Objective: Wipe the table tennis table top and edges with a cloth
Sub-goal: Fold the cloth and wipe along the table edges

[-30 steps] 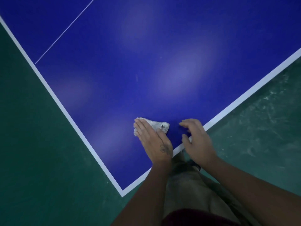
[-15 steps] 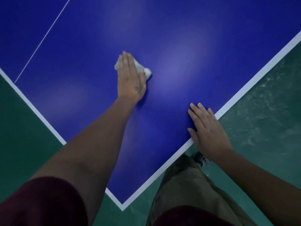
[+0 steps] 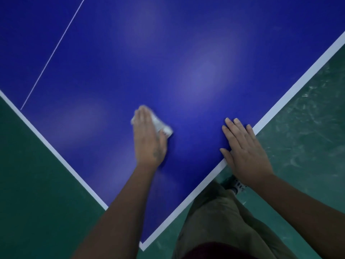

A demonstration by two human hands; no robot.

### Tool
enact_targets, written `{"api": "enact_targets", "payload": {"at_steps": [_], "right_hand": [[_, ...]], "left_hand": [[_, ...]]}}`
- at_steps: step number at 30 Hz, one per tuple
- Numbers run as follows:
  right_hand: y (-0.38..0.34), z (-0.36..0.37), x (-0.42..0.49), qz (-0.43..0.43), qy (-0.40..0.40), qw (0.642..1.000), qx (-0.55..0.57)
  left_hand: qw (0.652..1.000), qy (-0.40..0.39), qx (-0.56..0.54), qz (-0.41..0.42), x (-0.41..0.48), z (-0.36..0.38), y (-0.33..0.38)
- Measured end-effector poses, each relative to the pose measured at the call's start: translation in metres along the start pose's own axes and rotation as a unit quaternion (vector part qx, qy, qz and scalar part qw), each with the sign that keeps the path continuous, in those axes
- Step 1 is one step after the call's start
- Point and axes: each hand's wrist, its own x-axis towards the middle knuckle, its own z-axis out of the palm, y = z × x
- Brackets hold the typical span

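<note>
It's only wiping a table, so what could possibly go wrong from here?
The cloth is bunched small under the flat left hand, not gripped, so it might slip out or leave unwiped strips. The right hand rests on the table top at its white edge line, so that patch could get skipped.

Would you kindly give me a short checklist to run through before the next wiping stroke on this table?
1. Contact: the left hand presses the cloth onto the table top with straight fingers: ok.
2. Brace: the right hand lies flat at the white edge stripe: ok.
3. Spread: the cloth looks bunched: not ok.
4. Cleanliness of the cloth: cannot tell, blurred.
5. Whether the white edge stripe is wiped: cannot tell.
6. Reach: the near corner lies close to the body: likely ok.
</note>
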Motion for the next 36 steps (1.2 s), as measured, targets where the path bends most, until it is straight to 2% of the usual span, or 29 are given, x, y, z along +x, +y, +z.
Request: {"api": "enact_targets", "payload": {"at_steps": [2,4,7,10,15,19,24,30,36], "right_hand": [[0.001,0.002,-0.001,0.001,-0.003,1.000,-0.001],[0.003,0.004,-0.002,0.002,-0.002,1.000,0.002],[0.002,0.005,-0.002,0.001,0.006,1.000,0.004],[0.004,0.005,-0.003,-0.002,0.002,1.000,-0.003],[0.012,0.003,-0.002,-0.008,0.005,1.000,-0.014],[0.007,0.002,0.004,0.036,0.006,0.999,-0.020],[0.006,-0.002,0.010,0.092,0.037,0.995,0.010],[0.020,-0.009,0.003,0.135,0.058,0.989,0.015],[0.039,-0.016,-0.010,0.213,0.091,0.970,0.074]], "left_hand": [[0.999,-0.013,0.019,-0.036,-0.045,-0.016,-0.031],[0.998,-0.034,0.033,-0.050,-0.100,-0.023,-0.032],[0.996,-0.074,0.036,-0.046,-0.166,-0.010,0.008],[0.993,-0.062,0.044,-0.087,-0.172,0.014,0.057],[0.996,-0.023,0.062,-0.059,-0.087,0.034,0.081],[0.996,0.023,0.081,-0.022,0.026,0.041,0.075],[0.992,0.024,0.118,0.038,0.162,0.048,0.094],[0.975,-0.006,0.129,0.183,0.248,0.072,0.180],[0.944,-0.045,0.076,0.317,0.255,0.102,0.290]]}}
